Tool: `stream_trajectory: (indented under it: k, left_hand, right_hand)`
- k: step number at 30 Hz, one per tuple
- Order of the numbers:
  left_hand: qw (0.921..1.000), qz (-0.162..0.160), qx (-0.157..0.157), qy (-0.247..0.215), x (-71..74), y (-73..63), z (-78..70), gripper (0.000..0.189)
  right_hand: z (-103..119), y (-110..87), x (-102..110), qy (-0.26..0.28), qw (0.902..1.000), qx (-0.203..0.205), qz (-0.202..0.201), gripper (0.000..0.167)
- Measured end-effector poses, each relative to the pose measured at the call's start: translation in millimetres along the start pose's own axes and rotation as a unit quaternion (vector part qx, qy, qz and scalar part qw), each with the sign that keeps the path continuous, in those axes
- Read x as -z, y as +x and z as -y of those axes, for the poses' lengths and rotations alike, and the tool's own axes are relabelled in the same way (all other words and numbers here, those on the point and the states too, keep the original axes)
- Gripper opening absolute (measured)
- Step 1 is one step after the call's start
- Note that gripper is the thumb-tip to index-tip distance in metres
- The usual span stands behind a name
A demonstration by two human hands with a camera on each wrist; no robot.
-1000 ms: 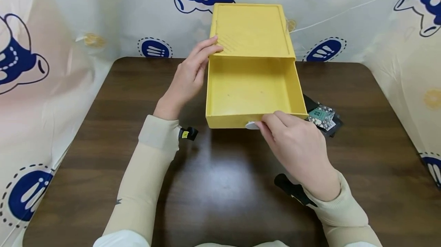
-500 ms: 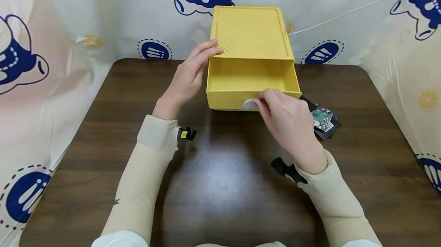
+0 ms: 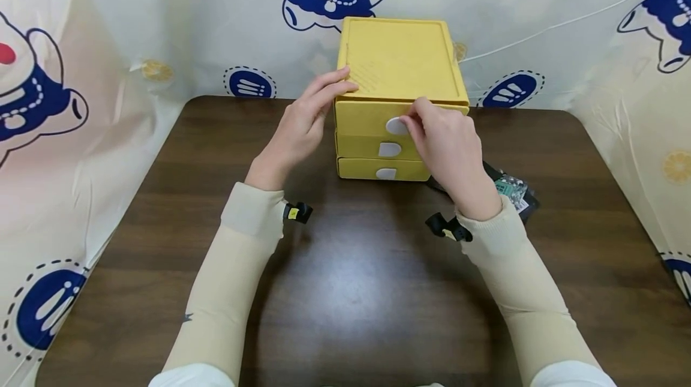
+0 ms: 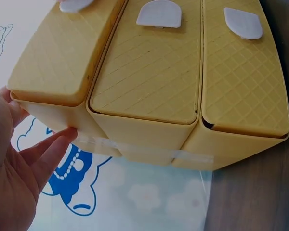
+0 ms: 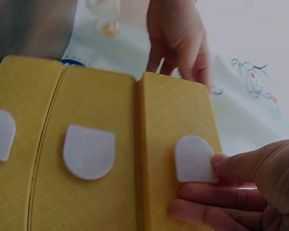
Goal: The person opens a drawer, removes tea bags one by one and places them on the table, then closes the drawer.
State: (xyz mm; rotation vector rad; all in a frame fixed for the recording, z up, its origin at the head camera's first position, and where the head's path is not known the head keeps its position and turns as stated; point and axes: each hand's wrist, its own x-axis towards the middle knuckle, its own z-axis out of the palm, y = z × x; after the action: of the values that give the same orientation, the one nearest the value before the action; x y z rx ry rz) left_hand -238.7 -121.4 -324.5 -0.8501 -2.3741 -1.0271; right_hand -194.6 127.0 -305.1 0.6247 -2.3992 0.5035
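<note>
The yellow drawer unit (image 3: 402, 60) stands upright at the far edge of the tabletop (image 3: 351, 291), slightly right of centre. It has three drawers stacked vertically: top drawer (image 3: 360, 120), middle drawer (image 3: 357, 147) and bottom drawer (image 3: 356, 168). Each front carries a white pull tab: upper tab (image 3: 396, 126), middle tab (image 3: 390, 149), lower tab (image 3: 385, 174). The top drawer is almost fully inserted; its front stands slightly proud of the middle drawer, as the right wrist view shows. The drawer fronts bear an embossed diamond pattern. A clear strip (image 4: 149, 148) runs across the side of the unit.

The right hand (image 3: 450, 144) pinches the upper tab; the thumb bears on the tab edge, and the other fingers lie beside it at the drawer front. The left hand (image 3: 299, 126) is spread, with fingers extended and fingertips in contact with the left side and top edge of the unit, near the front corner.

Dark packets (image 3: 514, 190) with a patterned label lie on the tabletop to the right of the unit, partly hidden by the right hand and forearm. A black wrist strap (image 3: 299, 213) is visible at the left cuff. A white printed curtain (image 3: 178, 33) hangs behind the tabletop.
</note>
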Motion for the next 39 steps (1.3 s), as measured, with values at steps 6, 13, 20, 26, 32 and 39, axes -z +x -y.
stream_trajectory:
  k: [6, 13, 20, 26, 32, 39]
  left_hand:
    - [1.0, 0.003, 0.006, 0.002, -1.8, 1.5, -0.5, 0.04]
    - [1.0, 0.0, 0.006, -0.004, -4.1, 0.5, -0.4, 0.04]
    - [0.9997, -0.015, 0.018, 0.003, -5.2, 0.9, -4.0, 0.04]
    - [0.9995, -0.023, 0.02, 0.004, -8.2, 1.3, -6.6, 0.039]
    - [0.9995, -0.026, 0.018, 0.004, -8.1, 0.9, -6.4, 0.039]
    - [0.9997, -0.016, 0.017, 0.004, -5.9, 0.3, -5.4, 0.04]
  right_hand:
    - [-7.6, 7.6, -6.5, 0.001, 0.9998, -0.014, -0.011, 0.027]
    - [-12.6, -9.1, -17.0, -0.066, 0.9907, 0.09, -0.078, 0.025]
    - [-15.7, -21.2, -39.3, -0.123, 0.9761, 0.179, -0.003, 0.022]
    - [-13.5, -19.8, -46.3, -0.134, 0.9802, 0.132, 0.061, 0.022]
    - [-14.2, -17.3, -47.0, -0.124, 0.9825, 0.112, 0.083, 0.021]
    - [-13.9, -19.8, -42.6, -0.117, 0.9805, 0.129, 0.091, 0.024]
